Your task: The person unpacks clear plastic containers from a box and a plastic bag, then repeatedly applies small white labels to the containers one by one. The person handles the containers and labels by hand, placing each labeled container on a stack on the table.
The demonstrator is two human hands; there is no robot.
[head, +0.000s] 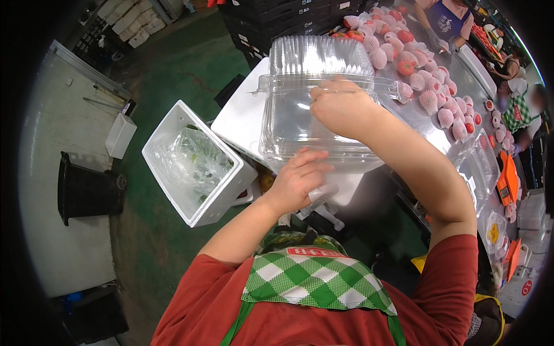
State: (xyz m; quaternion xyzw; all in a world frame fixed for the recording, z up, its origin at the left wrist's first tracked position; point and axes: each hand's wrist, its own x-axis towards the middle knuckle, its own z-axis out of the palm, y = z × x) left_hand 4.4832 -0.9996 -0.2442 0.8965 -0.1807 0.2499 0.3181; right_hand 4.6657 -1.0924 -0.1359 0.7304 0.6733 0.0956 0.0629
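In front of me is a stack of clear plastic clamshell containers [288, 114], with ribbed lids standing raised at the far side. My right hand [339, 106] reaches across, its fingers curled at the hinge edge between base and lid. At the near rim is my left hand [301, 179], with its fingertips against the plastic; whether it grips the rim is hidden. A pale translucent strip [323, 193] shows beside the left palm. Under the containers lies a white foam box lid or box [240, 116].
An open white foam box [166, 149] with bagged greens stands to the left. Net-sleeved tomatoes [406, 67] cover the metal table [433, 138] at right. Black crates [277, 21] are stacked behind. An orange scale [506, 179] sits at right. A co-worker [446, 21] stands across the table.
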